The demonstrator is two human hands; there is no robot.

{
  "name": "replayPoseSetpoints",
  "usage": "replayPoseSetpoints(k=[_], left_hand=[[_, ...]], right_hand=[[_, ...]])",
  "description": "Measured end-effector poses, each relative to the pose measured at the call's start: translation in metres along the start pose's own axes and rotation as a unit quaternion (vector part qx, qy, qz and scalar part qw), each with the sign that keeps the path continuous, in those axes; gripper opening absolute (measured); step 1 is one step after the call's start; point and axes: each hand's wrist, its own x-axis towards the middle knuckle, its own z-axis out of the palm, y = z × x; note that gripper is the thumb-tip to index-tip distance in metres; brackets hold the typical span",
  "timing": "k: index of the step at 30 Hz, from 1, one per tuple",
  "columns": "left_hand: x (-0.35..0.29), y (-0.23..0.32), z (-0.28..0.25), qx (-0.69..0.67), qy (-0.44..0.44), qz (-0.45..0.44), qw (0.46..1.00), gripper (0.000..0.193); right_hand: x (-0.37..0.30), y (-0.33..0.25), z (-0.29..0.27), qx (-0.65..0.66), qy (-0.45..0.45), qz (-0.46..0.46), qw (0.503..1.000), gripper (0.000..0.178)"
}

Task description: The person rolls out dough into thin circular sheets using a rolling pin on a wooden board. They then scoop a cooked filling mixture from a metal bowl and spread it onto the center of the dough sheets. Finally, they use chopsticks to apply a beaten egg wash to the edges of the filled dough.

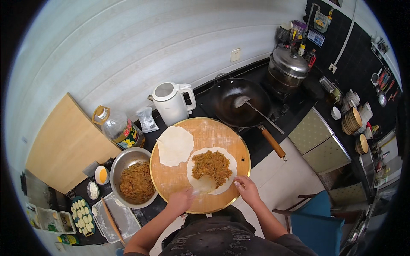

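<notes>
A round flattened dough sheet lies on the right part of a round wooden board, with shredded brown-orange filling spread over its middle. My left hand is closed around the handle of a pale, translucent rice paddle. The paddle's blade rests on the near edge of the filling. At the dough's right edge is my right hand, its thumb and fingers a little apart with nothing seen between them. A second, bare dough sheet lies at the board's upper left.
Left of the board stands a metal bowl of filling. Behind are a white kettle and oil jug. A wok sits at the back right, its handle sticking out. A rolling pin lies across a tray.
</notes>
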Motion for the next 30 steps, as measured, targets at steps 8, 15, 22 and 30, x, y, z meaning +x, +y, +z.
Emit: replayPoseSetpoints(k=[8, 15, 22, 30], left_hand=[[0.023, 0.019, 0.003, -0.006, -0.006, -0.030, 1.000, 0.028], [0.048, 0.035, 0.017, 0.018, -0.074, -0.028, 0.997, 0.026], [0.039, 0.029, 0.013, -0.364, -0.138, -0.292, 0.874, 0.027], [0.055, 0.049, 0.029, -0.686, -0.048, -0.346, 0.639, 0.028]], right_hand=[[0.001, 0.010, -0.003, 0.006, 0.012, -0.012, 1.000, 0.019], [-0.003, 0.008, -0.006, 0.010, 0.014, 0.002, 1.000, 0.020], [-0.011, -0.002, 0.010, 0.108, -0.061, 0.102, 0.987, 0.018], [-0.020, -0.035, 0.054, 0.293, -0.155, 0.072, 0.941, 0.026]])
